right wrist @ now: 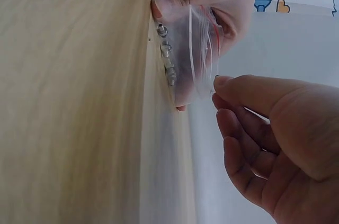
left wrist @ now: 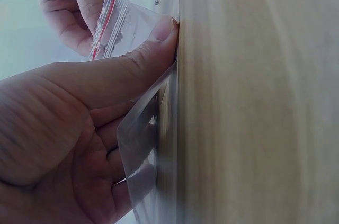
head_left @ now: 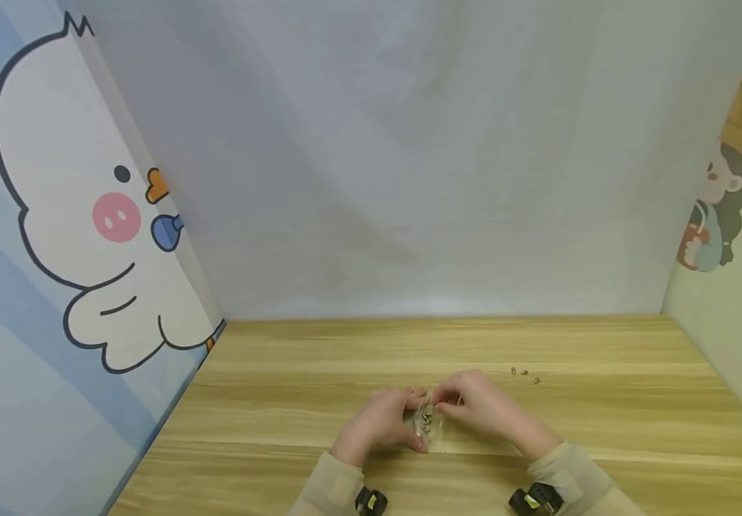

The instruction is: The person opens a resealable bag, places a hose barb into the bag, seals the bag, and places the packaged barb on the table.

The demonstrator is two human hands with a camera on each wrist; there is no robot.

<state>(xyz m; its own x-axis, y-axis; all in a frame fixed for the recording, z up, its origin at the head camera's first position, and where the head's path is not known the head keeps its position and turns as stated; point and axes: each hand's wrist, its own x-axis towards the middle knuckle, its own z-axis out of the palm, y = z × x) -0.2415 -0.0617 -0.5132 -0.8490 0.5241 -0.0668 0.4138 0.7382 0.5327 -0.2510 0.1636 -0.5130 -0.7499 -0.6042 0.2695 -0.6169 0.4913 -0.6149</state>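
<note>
My left hand [head_left: 383,421] holds the bag [right wrist: 197,57] of metal bits [right wrist: 167,50] between thumb and fingers; my right hand [head_left: 479,403] pinches its zip edge [left wrist: 107,18].

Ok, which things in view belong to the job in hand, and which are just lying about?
In the job:
Bag, held by the left hand
Metal bits inside it
Three loose bits on the table: probably, since they look similar

Just about:
Duck picture on the wall
Girl picture opposite
</note>
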